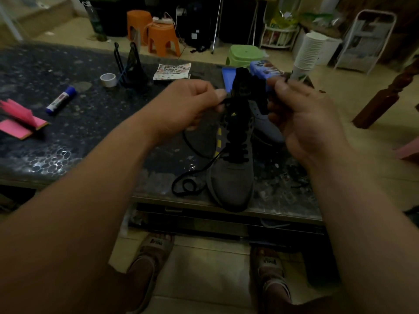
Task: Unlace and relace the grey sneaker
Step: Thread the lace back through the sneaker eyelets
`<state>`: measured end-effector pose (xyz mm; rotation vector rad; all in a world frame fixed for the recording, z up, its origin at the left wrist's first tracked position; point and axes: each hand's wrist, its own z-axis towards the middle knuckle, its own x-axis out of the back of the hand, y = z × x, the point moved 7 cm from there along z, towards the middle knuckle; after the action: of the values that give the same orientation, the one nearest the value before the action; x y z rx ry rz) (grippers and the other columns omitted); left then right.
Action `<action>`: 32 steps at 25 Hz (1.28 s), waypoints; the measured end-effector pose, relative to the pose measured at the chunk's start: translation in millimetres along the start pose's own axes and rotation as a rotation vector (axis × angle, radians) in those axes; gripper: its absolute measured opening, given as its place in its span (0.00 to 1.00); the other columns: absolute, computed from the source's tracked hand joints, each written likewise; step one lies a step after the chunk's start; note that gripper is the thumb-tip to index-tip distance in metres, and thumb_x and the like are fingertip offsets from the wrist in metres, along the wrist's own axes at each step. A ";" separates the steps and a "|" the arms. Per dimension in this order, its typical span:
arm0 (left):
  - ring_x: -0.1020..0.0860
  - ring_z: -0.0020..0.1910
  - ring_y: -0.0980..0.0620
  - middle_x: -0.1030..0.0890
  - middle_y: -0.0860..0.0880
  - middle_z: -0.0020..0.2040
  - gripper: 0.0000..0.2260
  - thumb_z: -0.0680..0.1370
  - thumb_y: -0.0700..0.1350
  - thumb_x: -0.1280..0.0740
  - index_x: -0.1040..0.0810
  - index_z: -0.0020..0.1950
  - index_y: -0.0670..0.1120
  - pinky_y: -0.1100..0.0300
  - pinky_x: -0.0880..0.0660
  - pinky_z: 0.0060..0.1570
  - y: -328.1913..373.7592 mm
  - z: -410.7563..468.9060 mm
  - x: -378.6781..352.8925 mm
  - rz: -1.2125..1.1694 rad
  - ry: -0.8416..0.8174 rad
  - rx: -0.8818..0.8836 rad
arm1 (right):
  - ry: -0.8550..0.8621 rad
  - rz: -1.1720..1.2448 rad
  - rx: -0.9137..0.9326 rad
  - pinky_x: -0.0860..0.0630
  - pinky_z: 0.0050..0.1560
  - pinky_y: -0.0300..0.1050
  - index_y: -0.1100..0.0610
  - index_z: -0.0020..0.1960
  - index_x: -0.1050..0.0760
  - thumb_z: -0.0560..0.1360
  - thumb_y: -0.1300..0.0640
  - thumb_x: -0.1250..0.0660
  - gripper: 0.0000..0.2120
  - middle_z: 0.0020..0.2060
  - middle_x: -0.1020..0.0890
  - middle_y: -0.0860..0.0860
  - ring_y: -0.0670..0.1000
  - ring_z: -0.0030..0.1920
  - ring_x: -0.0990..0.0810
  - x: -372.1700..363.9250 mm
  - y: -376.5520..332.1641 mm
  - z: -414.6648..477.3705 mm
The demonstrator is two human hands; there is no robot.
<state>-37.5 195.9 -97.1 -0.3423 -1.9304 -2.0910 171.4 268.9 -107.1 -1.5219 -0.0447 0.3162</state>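
I am watching the grey sneaker (pixel 233 177) sitting at the table's (pixel 90 128) near edge, toe pointing toward me. My left hand (pixel 192 105) is pinching the black lace (pixel 209 163) beside the tongue, its slack coiling left of the toe. My right hand (pixel 301 114) is pinching what looks like the lace's other end, though that part is blurred.
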 end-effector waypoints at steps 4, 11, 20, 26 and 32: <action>0.25 0.37 0.55 0.21 0.52 0.39 0.20 0.81 0.64 0.36 0.20 0.43 0.50 0.55 0.27 0.44 -16.5 -8.8 24.6 0.364 0.067 0.094 | -0.031 -0.155 -0.016 0.23 0.48 0.43 0.52 0.54 0.15 0.82 0.57 0.32 0.07 0.41 0.14 0.45 0.45 0.42 0.19 -15.8 12.6 -10.6; 0.34 0.26 0.54 0.29 0.49 0.34 0.12 0.87 0.50 0.42 0.24 0.52 0.44 0.61 0.34 0.27 -21.9 11.3 -51.5 -0.350 -0.072 0.116 | -0.223 -0.188 0.052 0.18 0.57 0.49 0.56 0.59 0.16 0.82 0.59 0.32 0.10 0.48 0.12 0.53 0.54 0.51 0.14 -42.6 14.6 -4.3; 0.27 0.30 0.52 0.27 0.47 0.33 0.07 0.85 0.43 0.35 0.22 0.49 0.43 0.62 0.26 0.31 -72.7 35.7 -38.3 -0.288 0.061 0.210 | -0.471 -1.338 0.091 0.27 0.60 0.43 0.52 0.66 0.18 0.78 0.42 0.32 0.21 0.57 0.17 0.48 0.48 0.58 0.20 -29.1 40.7 74.9; 0.23 0.40 0.63 0.20 0.52 0.49 0.01 0.81 0.42 0.31 0.21 0.50 0.47 0.67 0.27 0.43 -54.2 30.0 -43.6 0.094 0.110 -0.055 | -0.643 -1.459 0.020 0.31 0.47 0.42 0.46 0.50 0.21 0.76 0.44 0.26 0.08 0.47 0.23 0.47 0.48 0.49 0.24 -47.5 35.1 97.9; 0.25 0.47 0.55 0.25 0.56 0.50 0.02 0.83 0.45 0.34 0.24 0.53 0.52 0.46 0.23 0.50 -55.4 30.6 -36.0 0.325 0.124 -0.200 | -0.555 -0.792 0.001 0.25 0.42 0.32 0.60 0.50 0.21 0.78 0.57 0.27 0.06 0.40 0.18 0.48 0.40 0.39 0.21 -38.2 39.0 77.4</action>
<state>-24.0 231.8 -158.9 -0.5171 -1.4858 -2.0362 110.6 336.0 -134.7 -1.2614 -1.0538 0.0859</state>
